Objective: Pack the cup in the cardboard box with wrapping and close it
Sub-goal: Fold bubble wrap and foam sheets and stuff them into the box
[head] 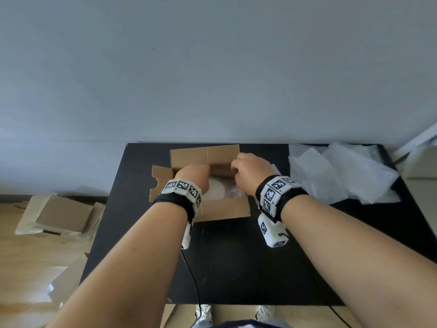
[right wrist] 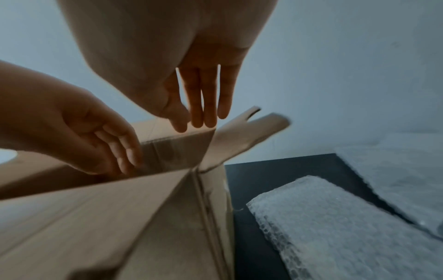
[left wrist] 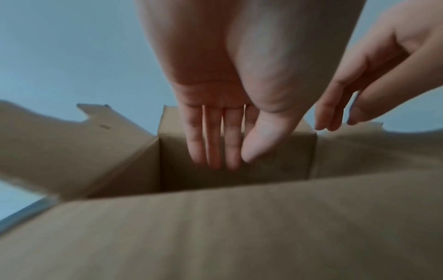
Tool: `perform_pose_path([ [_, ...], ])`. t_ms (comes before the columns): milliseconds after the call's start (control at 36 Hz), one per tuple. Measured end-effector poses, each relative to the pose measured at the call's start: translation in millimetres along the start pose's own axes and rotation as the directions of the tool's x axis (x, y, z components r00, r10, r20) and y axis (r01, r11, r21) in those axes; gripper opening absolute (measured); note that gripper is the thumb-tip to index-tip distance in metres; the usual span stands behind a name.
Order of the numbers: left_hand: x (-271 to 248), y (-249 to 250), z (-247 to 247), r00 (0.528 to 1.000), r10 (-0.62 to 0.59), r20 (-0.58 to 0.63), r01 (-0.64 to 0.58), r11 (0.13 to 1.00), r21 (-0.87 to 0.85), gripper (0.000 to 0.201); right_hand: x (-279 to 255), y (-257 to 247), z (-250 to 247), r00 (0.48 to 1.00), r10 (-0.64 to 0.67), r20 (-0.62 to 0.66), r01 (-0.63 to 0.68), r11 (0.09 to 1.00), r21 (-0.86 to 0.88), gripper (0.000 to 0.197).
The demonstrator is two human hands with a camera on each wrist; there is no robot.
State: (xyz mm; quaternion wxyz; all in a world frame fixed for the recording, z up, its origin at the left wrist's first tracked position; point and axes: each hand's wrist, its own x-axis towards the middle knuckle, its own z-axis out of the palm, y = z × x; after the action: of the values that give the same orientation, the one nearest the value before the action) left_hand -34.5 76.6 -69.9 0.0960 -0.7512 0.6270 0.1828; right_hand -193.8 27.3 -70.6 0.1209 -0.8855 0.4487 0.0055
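Both hands are hovering over the open cardboard box (head: 201, 185), which is sitting on the black bench (head: 236, 256) toward its far edge. The left hand (head: 194, 176) is reaching down into the box mouth with fingers (left wrist: 210, 140) straight and close together, holding nothing; the left wrist view is showing them against the far inner wall. The right hand (head: 250, 174) is sitting just above the box's far right corner, its fingers (right wrist: 206, 98) extended and relaxed, tips near the rim, gripping nothing. All four flaps are standing open: the far flap (head: 204, 157) is rising upright behind the hands, a notched flap (head: 158, 183) is spreading to the left of the box, and the near flap (head: 224, 209) is folding out toward the person. Inside the box, something pale and wrapped (head: 220, 190) is showing between the wrists; whether it is the cup, I cannot tell. Right of the box, loose sheets of bubble wrap (head: 343, 174) are lying on the bench, one folded piece (right wrist: 335, 217) just beside the box wall. Left of the box, down on the wooden floor, flattened cartons (head: 61, 216) are lying stacked. No brand or readable writing is showing on the box; only black-and-white square marker patterns are showing on the wrist bands (head: 276, 190).
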Motion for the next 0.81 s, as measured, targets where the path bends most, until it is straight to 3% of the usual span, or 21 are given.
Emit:
perform_pose_path([
  [111,-4,31,-7,0.994,0.022,-0.110,-0.033,0.994,-0.099,0.037,-18,26,-10,0.992,0.081,-0.095,-0.079,0.997,0.026,0.021],
  [250,-4,78,-6,0.952,0.112,-0.284,-0.155,0.979,-0.133,0.037,-49,68,-16,0.971,0.218,-0.101,-0.214,0.976,0.050,0.026],
  [389,-1,123,-3,0.913,0.218,-0.346,-0.259,0.963,-0.078,0.036,-80,113,-12,0.943,0.324,-0.071,-0.320,0.945,0.069,0.027],
  [611,4,188,22,0.909,0.342,-0.240,-0.338,0.939,0.059,0.040,-116,159,8,0.923,0.376,0.079,-0.380,0.923,0.049,0.023],
  [805,3,220,71,0.956,0.284,-0.078,-0.274,0.954,0.123,0.035,-132,184,37,0.913,0.369,0.175,-0.384,0.921,0.062,0.030],
])
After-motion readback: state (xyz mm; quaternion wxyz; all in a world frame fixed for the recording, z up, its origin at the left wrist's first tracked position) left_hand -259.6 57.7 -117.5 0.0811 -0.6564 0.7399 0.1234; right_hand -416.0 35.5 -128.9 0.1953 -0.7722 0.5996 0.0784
